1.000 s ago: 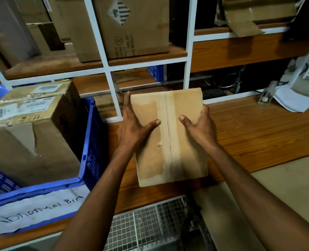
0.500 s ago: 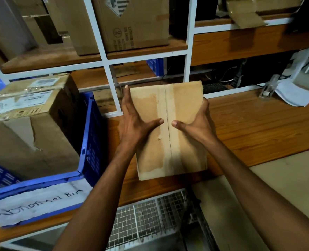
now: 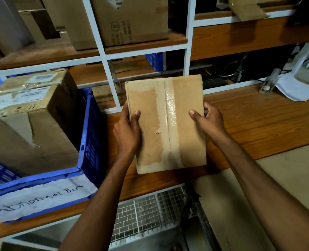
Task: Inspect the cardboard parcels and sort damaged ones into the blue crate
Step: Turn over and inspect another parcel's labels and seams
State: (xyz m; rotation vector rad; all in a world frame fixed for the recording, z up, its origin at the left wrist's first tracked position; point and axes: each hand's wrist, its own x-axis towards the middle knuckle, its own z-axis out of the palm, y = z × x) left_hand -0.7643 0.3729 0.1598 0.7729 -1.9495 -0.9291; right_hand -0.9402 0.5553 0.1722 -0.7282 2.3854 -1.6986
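1. In the centre of the frame, the cardboard parcel (image 3: 186, 124) was held between both hands, with its broad face turned up toward the camera.
2. The left hand (image 3: 127, 131) gripped the parcel's left edge: its thumb lay on the top face, and its fingers were wrapped round the edge and hidden behind it.
3. The right hand (image 3: 209, 122) gripped the right edge in the same way, with the thumb on the top face and the fingers curled round the side.
4. A strip of clear tape (image 3: 170, 120) ran down the middle of the parcel from top to bottom. Just left of it there was a small tear (image 3: 157, 133), and the left half of the face looked darker and rougher.
5. The parcel was over the wooden table (image 3: 259, 120). I could not tell whether it touched the table.
6. The blue crate (image 3: 91, 127) stood at the left of the frame, near the left hand but apart from it. A white paper label (image 3: 37, 200) on its front read "Abnormal Bin".
7. A large cardboard box (image 3: 32, 133) sat inside the crate, with a torn patch on its near side.
8. At the top of the frame, a white shelf frame (image 3: 103, 51) held another box (image 3: 128, 20).
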